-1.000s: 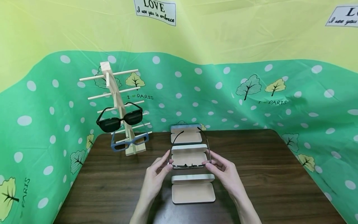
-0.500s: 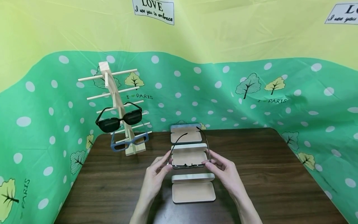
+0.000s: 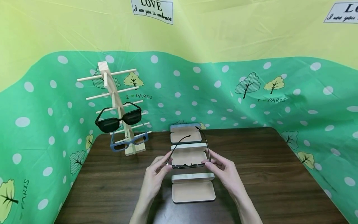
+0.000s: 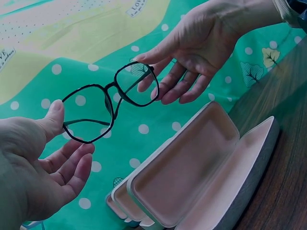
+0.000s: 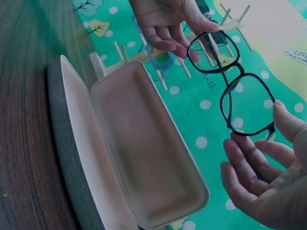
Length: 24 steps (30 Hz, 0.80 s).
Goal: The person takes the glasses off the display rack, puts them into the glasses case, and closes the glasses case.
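Observation:
Black-framed eyeglasses with clear lenses are held up between both hands over the middle case. The left hand pinches the left end of the frame between thumb and fingers. At the other end, the right hand pinches the frame by the hinge. Both temples are unfolded and point away from the person, the left one angled inward. Three eyeglass cases with pale pink linings stand with lids up: a near case, a middle case and a far case. The near case looms large in the right wrist view.
A wooden display stand with several pegs rises at the back left. Black sunglasses and blue-framed glasses hang on it. The dark wood table ends at a green and yellow patterned cloth.
The tip of the left temple has swung inward to the right. Both hands keep their hold on the eyeglasses, nearly still. The head view has shifted slightly.

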{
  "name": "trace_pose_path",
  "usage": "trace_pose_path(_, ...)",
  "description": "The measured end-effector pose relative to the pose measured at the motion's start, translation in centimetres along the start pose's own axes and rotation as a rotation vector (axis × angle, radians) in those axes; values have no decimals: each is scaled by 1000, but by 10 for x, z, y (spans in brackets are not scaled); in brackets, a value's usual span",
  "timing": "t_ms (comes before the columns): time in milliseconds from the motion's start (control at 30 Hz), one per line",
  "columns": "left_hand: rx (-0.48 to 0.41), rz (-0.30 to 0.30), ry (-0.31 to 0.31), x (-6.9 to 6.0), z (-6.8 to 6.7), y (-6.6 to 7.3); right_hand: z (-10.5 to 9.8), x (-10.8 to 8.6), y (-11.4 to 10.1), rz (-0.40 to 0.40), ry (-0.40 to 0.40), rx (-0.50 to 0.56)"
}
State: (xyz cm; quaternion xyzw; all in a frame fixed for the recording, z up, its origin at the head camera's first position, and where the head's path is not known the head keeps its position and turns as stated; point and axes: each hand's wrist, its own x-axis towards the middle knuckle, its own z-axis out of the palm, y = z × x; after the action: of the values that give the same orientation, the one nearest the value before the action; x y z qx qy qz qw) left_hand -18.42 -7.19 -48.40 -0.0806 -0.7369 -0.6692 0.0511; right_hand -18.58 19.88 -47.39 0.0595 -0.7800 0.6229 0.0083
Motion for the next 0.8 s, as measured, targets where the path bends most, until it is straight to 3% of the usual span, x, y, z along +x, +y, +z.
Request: trace_pose_path(800, 40, 21, 21, -1, 0, -2, 0, 0, 0, -16, 3, -17)
